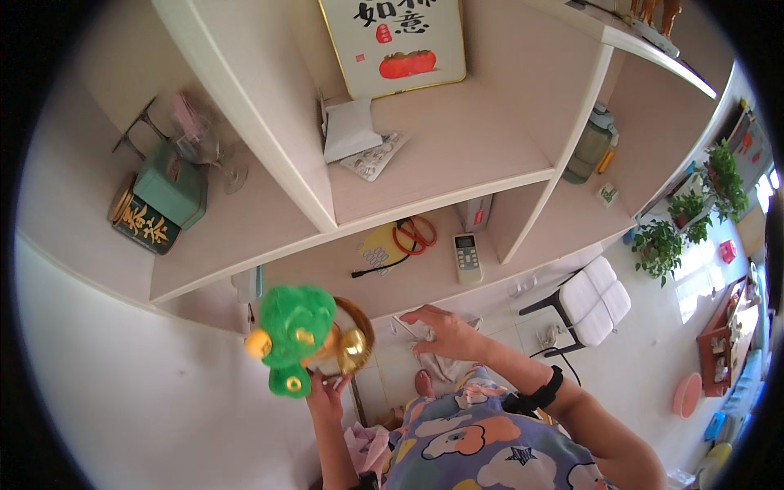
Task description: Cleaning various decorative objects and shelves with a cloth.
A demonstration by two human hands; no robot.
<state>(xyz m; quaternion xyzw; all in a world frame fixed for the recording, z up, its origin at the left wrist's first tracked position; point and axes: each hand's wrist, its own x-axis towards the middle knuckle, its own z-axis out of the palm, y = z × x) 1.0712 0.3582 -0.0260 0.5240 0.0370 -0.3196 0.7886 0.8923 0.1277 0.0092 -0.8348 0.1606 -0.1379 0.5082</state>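
Note:
My left hand grips a round brown-rimmed holder from below. With it comes a fuzzy green plush figure with yellow-gold parts, slightly blurred, and a shiny gold rounded piece. How these parts are joined I cannot tell. To the right, my right hand hangs empty in front of the shelf edge, thumb and fingers apart. Beyond both hands, the lower shelf carries a remote control, an orange looped cord and a black cable.
Higher compartments hold a green tin box, a dark lettered canister, wine glasses, a white packet, a framed persimmon picture and a water bottle. A cushioned stool and potted plants stand right.

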